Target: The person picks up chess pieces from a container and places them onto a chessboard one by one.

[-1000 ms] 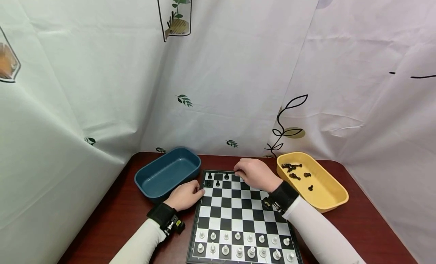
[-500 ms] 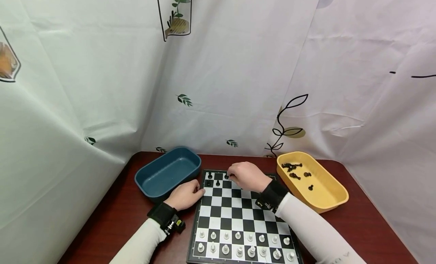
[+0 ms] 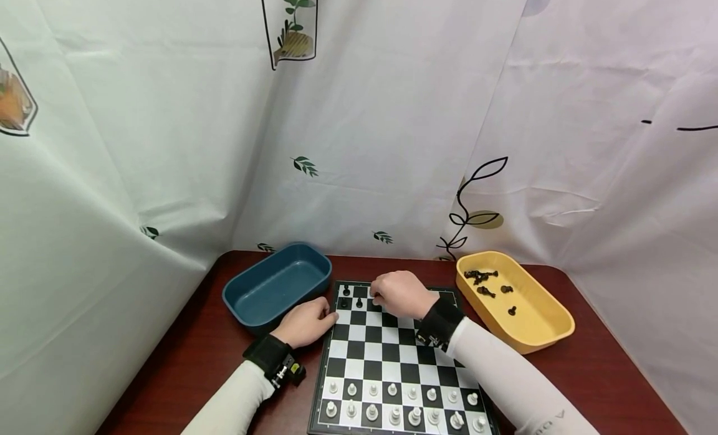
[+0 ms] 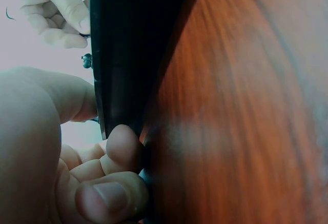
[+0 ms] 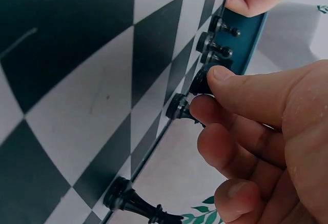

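Observation:
Between thumb and index finger, my right hand (image 3: 402, 295) pinches a black chess piece (image 5: 200, 83) low over the far left part of the chessboard (image 3: 373, 334). Its dark rounded base shows in the right wrist view; the rest is hidden by the fingers. A tall black piece (image 5: 134, 200) and a partly covered black piece (image 5: 177, 106) stand along the board's edge near the hand. Several black pieces, one a pawn (image 3: 359, 303), stand in the far left corner. My left hand (image 3: 305, 323) holds the board's left edge, thumb on top, other fingers curled against its side.
White chess pieces (image 3: 414, 416) fill the two near rows. A yellow tray (image 3: 538, 304) with loose black pieces (image 3: 480, 275) stands right of the board. The blue tray (image 3: 275, 288) sits behind the left hand. A fabric backdrop (image 3: 359, 111) rises behind the table (image 3: 185, 354).
My right hand has moved left along the far rows and slightly nearer, covering a back-row black piece that showed before. The left hand has stayed at the board's edge.

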`<state>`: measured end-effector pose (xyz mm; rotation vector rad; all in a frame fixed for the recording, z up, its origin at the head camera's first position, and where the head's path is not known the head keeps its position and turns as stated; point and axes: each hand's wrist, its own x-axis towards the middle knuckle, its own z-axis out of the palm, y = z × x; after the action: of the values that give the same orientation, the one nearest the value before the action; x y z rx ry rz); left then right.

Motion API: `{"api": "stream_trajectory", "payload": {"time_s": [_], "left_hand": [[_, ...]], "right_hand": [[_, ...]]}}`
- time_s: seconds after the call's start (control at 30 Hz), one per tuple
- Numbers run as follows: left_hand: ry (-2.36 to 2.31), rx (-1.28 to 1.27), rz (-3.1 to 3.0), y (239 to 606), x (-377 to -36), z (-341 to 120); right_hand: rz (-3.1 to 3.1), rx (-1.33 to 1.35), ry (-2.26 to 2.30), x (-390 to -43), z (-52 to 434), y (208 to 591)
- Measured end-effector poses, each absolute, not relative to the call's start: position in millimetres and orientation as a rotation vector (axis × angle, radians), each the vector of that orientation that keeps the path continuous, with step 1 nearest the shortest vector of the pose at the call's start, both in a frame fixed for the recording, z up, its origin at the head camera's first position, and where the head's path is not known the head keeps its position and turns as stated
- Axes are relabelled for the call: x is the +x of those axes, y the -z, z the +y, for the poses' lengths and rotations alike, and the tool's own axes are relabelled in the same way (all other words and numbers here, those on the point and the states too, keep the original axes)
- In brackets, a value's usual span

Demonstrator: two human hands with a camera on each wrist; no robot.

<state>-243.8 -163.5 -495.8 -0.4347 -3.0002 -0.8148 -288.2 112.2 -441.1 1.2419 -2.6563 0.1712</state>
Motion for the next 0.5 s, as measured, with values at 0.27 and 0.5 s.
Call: {"api": "stream_trajectory", "payload": {"time_s": [0.27,0.5], "left_hand": [[0.821,-0.429,-2.998,496.4,-244.3,-163.8],[0.836,-0.436,-2.999,495.8,-244.2,-163.4]], "right_hand": [[-2.637,1.248,-0.143,-290.2,108.4,446.6],[-2.651,1.264,-0.13,-291.0,105.8,449.6]]}}
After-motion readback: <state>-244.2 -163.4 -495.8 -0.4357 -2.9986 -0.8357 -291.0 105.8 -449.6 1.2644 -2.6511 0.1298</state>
